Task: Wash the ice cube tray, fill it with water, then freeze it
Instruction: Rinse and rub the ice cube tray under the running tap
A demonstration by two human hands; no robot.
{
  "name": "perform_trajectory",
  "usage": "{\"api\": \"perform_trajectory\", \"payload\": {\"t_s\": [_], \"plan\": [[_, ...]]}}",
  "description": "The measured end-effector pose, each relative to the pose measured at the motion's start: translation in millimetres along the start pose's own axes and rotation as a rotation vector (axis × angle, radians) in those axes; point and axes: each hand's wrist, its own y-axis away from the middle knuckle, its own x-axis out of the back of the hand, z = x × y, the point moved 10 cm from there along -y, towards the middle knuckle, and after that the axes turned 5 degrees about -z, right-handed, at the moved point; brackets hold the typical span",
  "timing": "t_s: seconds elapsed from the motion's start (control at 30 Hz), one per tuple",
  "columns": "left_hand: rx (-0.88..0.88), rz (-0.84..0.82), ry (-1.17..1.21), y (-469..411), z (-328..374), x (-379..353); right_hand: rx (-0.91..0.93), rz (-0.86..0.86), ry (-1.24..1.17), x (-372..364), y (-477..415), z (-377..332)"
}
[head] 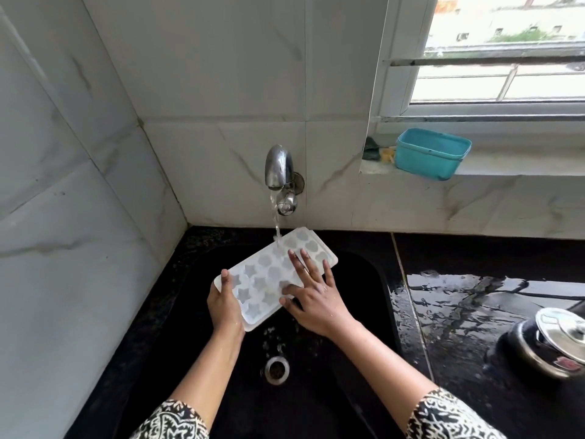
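Tray [262, 280] wash under the tap [278, 167]
Left hand [223, 304] grips one end, tilting it to drain; right hand [311, 293] lies flat on top, scrubbing I guess.

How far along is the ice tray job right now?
Done: the tap is on and the ice cube tray is over the sink. In hand: washing; the left hand grips its near end, the right hand lies flat on its cups under the stream. Left: filling it, then freezing.
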Motion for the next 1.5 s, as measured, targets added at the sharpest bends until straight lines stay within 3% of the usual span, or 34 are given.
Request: {"api": "perform_trajectory", "payload": {"t_s": [0.13,0.3,0.43,0.6,0.77,0.87,1.0,1.07,1.2,1.37,1.5], "plan": [[0.061,0.018,0.035,2.3,-11.6,-0.4,-0.013,0.162,0.123,7.8,-1.5,-7.7],[-0.013,0.01,0.029,1.0,6.9,-8.1,-0.108,0.062,-0.155,-7.0,3.0,-15.1],[-0.003,-0.007,0.019,3.0,4.1,-5.1,-0.02,0.017,-0.043,-0.2,8.6,0.3],[0.024,-0.025,0.036,5.4,-1.2,-8.9,0.007,0.231,0.089,15.6,6.1,-2.3],[-0.003,-0.003,0.022,4.5,2.4,-3.3,-0.088,0.124,-0.12,-7.3,8.9,-10.7],[-0.004,-0.023,0.018,5.6,-3.3,-0.3,-0.036,0.084,-0.051,-10.9,17.8,-1.0],[0.014,-0.015,0.038,14.1,-8.6,-4.3,-0.03,0.192,0.11,-2.3,18.3,4.5],[0.017,-0.012,0.063,15.7,-6.5,-9.2,-0.062,0.233,0.086,1.4,14.8,-3.4],[-0.006,0.007,0.067,12.7,-1.6,-8.2,-0.104,0.13,-0.086,-10.5,16.8,-8.6],[-0.027,-0.047,-0.013,17.1,-2.3,-6.2,0.033,0.058,-0.01,-12.2,30.5,5.6],[-0.001,-0.093,-0.058,15.9,-8.4,-5.8,0.199,0.138,0.297,-6.7,34.7,13.2]]}}
